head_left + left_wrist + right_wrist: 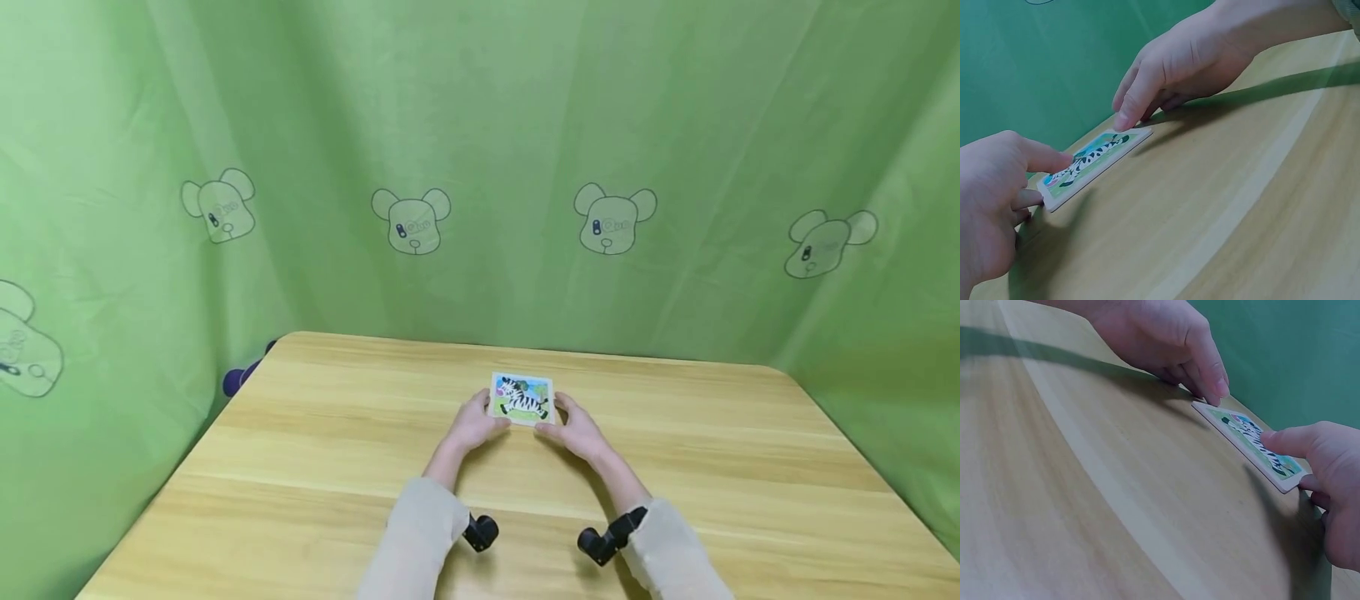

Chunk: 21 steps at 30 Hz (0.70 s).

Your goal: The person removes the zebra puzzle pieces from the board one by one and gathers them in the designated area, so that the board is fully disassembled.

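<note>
A small rectangular zebra picture board (522, 400) with a pale border lies face up between both hands, near the middle of the table. At its left side my left hand (476, 423) grips it, thumb at the near left corner and fingers along the edge. My right hand (576, 427) holds the opposite side the same way. The left wrist view shows the board (1094, 160) close over the wood, with the left thumb reaching above its face. Seen from the right wrist, the board's thin pale edge faces the camera, and the fingers underneath are partly hidden.
A wooden table (315, 467) with rounded far corners spreads around the hands. Green curtains (510, 108) with mouse-head prints hang behind and beside it. Something purple (234, 382) shows past the table's left edge. Each wrist carries a black camera mount (611, 537).
</note>
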### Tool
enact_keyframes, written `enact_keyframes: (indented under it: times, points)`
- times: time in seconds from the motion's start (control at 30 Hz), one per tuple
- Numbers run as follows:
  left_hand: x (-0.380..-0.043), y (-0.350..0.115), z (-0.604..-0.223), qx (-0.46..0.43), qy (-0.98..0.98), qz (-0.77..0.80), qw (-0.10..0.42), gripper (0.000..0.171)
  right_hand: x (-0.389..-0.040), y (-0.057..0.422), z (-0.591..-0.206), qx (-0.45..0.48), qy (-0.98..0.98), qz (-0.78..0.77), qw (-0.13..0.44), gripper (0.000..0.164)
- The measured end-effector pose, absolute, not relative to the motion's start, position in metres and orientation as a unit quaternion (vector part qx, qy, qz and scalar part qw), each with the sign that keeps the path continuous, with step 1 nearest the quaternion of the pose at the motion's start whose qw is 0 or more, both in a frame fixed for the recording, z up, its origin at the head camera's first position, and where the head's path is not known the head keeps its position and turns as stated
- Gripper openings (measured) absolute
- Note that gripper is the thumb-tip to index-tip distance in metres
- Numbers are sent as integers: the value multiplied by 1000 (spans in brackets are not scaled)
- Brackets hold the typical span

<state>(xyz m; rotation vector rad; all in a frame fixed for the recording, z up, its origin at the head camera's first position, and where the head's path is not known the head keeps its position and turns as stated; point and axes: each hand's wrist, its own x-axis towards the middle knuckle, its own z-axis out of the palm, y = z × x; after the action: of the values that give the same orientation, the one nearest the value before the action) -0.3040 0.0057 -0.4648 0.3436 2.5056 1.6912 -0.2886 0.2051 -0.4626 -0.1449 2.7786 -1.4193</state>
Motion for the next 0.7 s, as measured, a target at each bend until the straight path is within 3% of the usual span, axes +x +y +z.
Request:
enact_keyframes:
  times: [0.43, 0.7]
  points:
    - [-292, -11, -463, 114, 839, 530, 45, 53, -271, 207, -453, -54, 890, -452, 32, 82]
    - [-274, -18, -464, 140, 843, 518, 43, 52, -253, 206, -458, -57, 895, -441, 16, 79]
